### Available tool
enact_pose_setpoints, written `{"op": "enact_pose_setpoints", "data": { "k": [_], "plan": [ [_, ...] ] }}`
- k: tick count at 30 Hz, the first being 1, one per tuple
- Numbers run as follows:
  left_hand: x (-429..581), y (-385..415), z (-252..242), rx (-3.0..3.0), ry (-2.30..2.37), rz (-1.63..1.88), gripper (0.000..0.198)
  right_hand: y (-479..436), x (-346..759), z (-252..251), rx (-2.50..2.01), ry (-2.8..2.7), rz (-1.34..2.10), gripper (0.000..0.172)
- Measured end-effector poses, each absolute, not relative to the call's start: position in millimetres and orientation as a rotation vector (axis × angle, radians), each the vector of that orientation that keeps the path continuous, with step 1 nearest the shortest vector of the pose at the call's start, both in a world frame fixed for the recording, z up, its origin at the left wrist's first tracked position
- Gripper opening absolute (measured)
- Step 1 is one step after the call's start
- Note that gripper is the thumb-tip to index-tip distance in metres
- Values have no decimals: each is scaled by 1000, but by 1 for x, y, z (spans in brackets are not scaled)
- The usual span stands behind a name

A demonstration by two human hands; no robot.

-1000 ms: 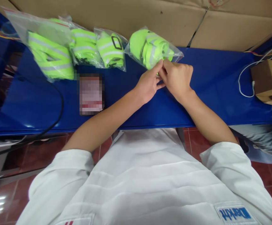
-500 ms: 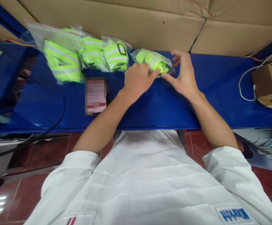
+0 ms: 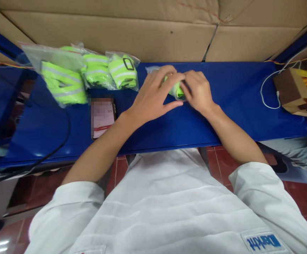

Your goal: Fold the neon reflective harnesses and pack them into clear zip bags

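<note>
A clear plastic bag holding a rolled neon-green reflective strap lies on the blue table, mostly hidden under my hands. My left hand reaches over its left part, fingers stretched across the top and the thumb held apart. From the right, my right hand has its fingers curled in and closed on the bag's right end. Three similar bagged straps lie in a row to the left: a large bag, a middle bag and one with a black buckle.
A phone lies near my left forearm. At the right stand an open cardboard box and a white cable. Cardboard sheets line the back edge of the blue table. A black cable crosses at left.
My right hand has moved in from spread fingers to close on the bag's right end. My left hand has opened out, its thumb now away from the bag. The view has shifted slightly.
</note>
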State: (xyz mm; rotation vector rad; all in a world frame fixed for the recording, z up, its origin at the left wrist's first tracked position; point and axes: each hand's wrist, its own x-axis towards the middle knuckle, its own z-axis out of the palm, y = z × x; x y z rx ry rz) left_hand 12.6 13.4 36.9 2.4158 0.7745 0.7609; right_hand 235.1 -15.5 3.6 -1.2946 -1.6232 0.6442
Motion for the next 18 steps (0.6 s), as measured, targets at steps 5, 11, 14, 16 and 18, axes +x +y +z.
{"op": "enact_pose_setpoints", "data": {
  "k": [5,11,14,16,18],
  "plan": [
    [-3,22,41,2590,749,675,85,-31,213,18,-1130,-1613,626,35],
    [-4,1,36,2497,922,729,80,-27,221,27,-1041,-1736,598,46],
    [-7,-3,40,2376,806,725,70,-29,232,35,-1090,-1826,524,42],
    [-9,-3,47,2278,710,677,63,-36,232,41,-1106,-1829,405,39],
    [-11,-4,54,2176,633,642,59,-44,229,47,-1108,-1848,314,35]
  ]
}}
